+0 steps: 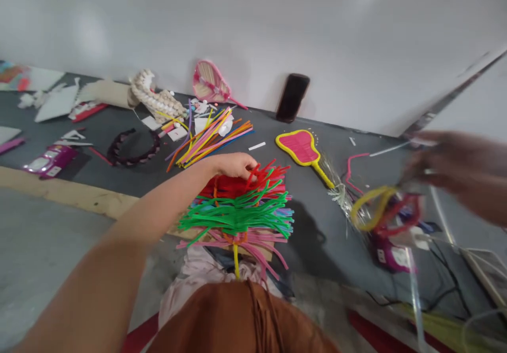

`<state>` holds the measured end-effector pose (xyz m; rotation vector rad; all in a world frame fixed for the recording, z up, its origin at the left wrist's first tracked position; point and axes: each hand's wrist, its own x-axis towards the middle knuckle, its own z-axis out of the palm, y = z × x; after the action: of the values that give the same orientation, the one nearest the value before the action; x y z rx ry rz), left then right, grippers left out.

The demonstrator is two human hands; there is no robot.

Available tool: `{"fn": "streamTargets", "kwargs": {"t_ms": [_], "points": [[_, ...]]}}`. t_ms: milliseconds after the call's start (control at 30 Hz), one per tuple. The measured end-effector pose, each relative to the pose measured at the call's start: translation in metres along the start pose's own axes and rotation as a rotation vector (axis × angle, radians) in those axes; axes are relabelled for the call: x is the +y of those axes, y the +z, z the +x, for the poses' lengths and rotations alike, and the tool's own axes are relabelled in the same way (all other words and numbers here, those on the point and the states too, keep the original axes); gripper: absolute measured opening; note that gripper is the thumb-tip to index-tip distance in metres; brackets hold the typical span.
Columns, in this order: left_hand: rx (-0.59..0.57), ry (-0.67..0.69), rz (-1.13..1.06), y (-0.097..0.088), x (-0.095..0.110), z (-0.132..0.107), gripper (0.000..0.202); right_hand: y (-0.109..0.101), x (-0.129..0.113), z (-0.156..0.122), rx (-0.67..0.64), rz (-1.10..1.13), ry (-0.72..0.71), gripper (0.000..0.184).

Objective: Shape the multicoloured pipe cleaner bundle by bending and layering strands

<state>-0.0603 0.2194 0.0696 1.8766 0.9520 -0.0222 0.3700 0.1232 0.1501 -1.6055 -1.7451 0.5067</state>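
My left hand (240, 167) is closed, its fingertips pinching among the red pipe cleaners (273, 176) at the far end of a layered piece. Below them lies a bushy green pipe-cleaner layer (233, 213), then pink pipe cleaners (253, 245) that stick out at the sides. A yellow stem (236, 260) points toward my body. At the right, my right hand (459, 171) is raised over the table and smeared by motion, so its grip is unclear. Just under it are blurred yellow loops (372, 205) and red loops (400, 216).
Loose pipe cleaners (209, 136) lie behind my left hand. A pink-and-yellow hand-mirror shape (303, 150) rests to the right. A phone (292, 97) leans against the wall. A dark braided headband (134, 147) and a purple device (55, 160) are at left; cables (447, 274) trail at right.
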Motion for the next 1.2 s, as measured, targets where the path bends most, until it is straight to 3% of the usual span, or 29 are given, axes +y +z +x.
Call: {"fn": "streamTargets", "kwargs": {"t_ms": [33, 100, 167, 233, 333, 400, 467, 567, 633, 767, 900, 1067, 1200], "points": [[0.023, 0.005, -0.007, -0.002, -0.002, -0.005, 0.019, 0.031, -0.014, 0.006, -0.224, 0.081, 0.085, 0.04], [0.057, 0.011, -0.023, -0.005, -0.006, -0.014, 0.019, 0.09, -0.037, 0.013, -0.546, 0.16, 0.161, 0.042], [0.054, 0.013, -0.047, -0.009, -0.011, -0.025, 0.021, 0.138, -0.049, 0.016, -0.72, 0.122, 0.153, 0.038], [0.03, 0.011, -0.079, -0.013, -0.018, -0.034, 0.028, 0.172, -0.048, 0.018, -0.777, -0.018, 0.089, 0.034], [0.001, 0.017, -0.133, -0.02, -0.028, -0.046, 0.04, 0.2, -0.037, 0.021, -0.763, -0.168, 0.059, 0.03], [-0.037, 0.04, -0.202, -0.024, -0.034, -0.05, 0.043, 0.206, -0.037, 0.021, -0.688, -0.228, 0.066, 0.03], [-0.079, 0.063, -0.313, -0.026, -0.037, -0.052, 0.05, 0.208, -0.048, 0.018, -0.528, -0.271, 0.021, 0.032], [-0.063, 0.05, -0.415, -0.024, -0.034, -0.053, 0.054, 0.209, -0.081, 0.004, -0.179, -0.182, -0.226, 0.029], [-0.046, 0.04, -0.427, -0.022, -0.028, -0.054, 0.048, 0.212, -0.105, -0.01, -0.077, -0.105, -0.409, 0.026], [-0.068, 0.067, -0.508, -0.022, -0.022, -0.053, 0.031, 0.223, -0.133, -0.043, -0.127, -0.16, -0.571, 0.022], [-0.081, 0.073, -0.552, -0.025, -0.026, -0.05, 0.024, 0.229, -0.137, -0.065, -0.211, -0.07, -0.624, 0.022], [-0.101, 0.029, -0.525, -0.028, -0.03, -0.044, 0.031, 0.229, -0.136, -0.073, -0.289, -0.04, -0.652, 0.03], [-0.088, -0.024, -0.473, -0.028, -0.025, -0.04, 0.034, 0.219, -0.132, -0.066, -0.275, -0.001, -0.628, 0.024]]}}
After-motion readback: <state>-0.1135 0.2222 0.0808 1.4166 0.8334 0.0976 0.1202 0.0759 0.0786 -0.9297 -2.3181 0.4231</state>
